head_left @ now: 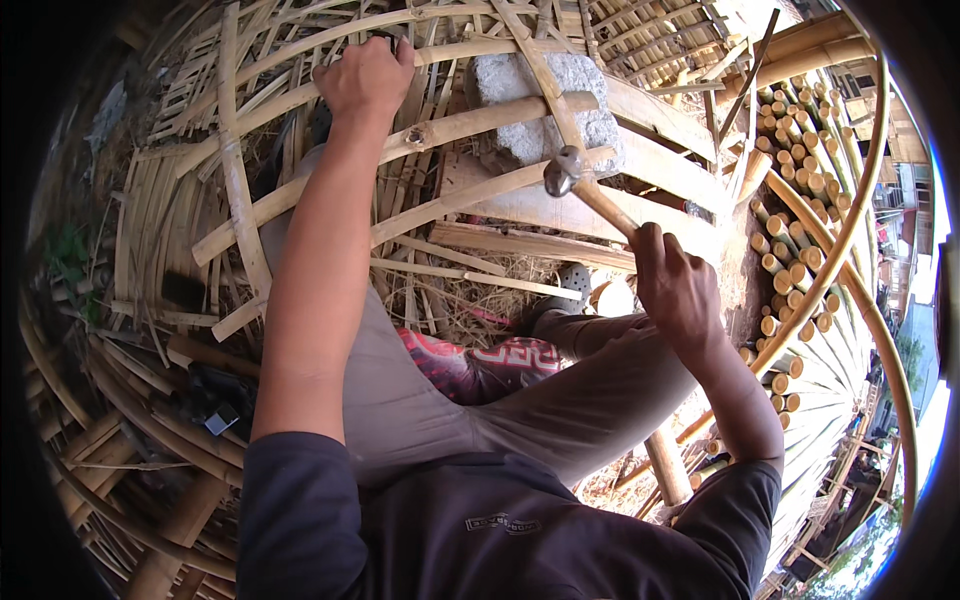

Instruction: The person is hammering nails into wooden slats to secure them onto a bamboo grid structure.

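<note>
My left hand point(368, 78) is closed round a curved bamboo slat point(455, 50) at the far side of an open lattice of crossed slats. In my right hand point(676, 285) is a hammer, gripped by its wooden handle point(608, 208). Its rounded metal head point(562, 173) appears over a slat crossing; whether it touches the bamboo I cannot tell. Beneath that part of the lattice lies a rough grey stone block point(500, 82). Two lengthwise slats end near the block, and a crosswise slat point(230, 130) spans the lattice's left side.
Wooden planks point(530, 205) lie under and beside the block. Stacked bamboo poles point(800, 250) fill the right side, with long curved poles point(868, 190) in front. More bamboo pieces point(140, 500) are heaped at lower left. My knees are bent below the lattice, over scattered shavings point(510, 270).
</note>
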Available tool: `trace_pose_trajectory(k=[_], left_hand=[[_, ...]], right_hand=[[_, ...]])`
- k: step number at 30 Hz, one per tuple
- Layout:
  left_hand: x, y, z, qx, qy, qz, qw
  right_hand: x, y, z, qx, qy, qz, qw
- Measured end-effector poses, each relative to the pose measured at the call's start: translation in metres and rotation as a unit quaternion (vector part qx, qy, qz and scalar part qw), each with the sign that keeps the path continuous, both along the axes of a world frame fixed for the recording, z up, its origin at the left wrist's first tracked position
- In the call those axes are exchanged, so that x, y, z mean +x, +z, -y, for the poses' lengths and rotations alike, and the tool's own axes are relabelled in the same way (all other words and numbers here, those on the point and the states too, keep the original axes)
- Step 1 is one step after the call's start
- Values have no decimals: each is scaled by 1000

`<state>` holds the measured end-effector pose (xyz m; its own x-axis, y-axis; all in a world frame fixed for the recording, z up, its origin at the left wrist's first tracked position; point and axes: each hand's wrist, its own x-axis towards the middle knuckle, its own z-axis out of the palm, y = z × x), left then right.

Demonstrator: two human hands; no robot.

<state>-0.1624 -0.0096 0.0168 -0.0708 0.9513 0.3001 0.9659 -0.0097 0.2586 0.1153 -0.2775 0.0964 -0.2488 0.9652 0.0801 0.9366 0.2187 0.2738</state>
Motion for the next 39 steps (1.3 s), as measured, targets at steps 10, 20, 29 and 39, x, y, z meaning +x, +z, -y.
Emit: trace_pose_trajectory(k=[10, 20, 29, 39], left_hand=[[2, 0, -1, -2, -3, 10, 1000], [-2, -2, 0, 6, -9, 7, 1000], [-2, -4, -1, 4, -16, 13, 1000], [-5, -14, -10, -6, -3, 11, 1000]], right_hand=[[22, -6, -8, 37, 62, -122, 990], [9, 2, -7, 17, 37, -144, 989], [36, -14, -3, 98, 110, -212, 966], [20, -1, -3, -4, -67, -325, 943]])
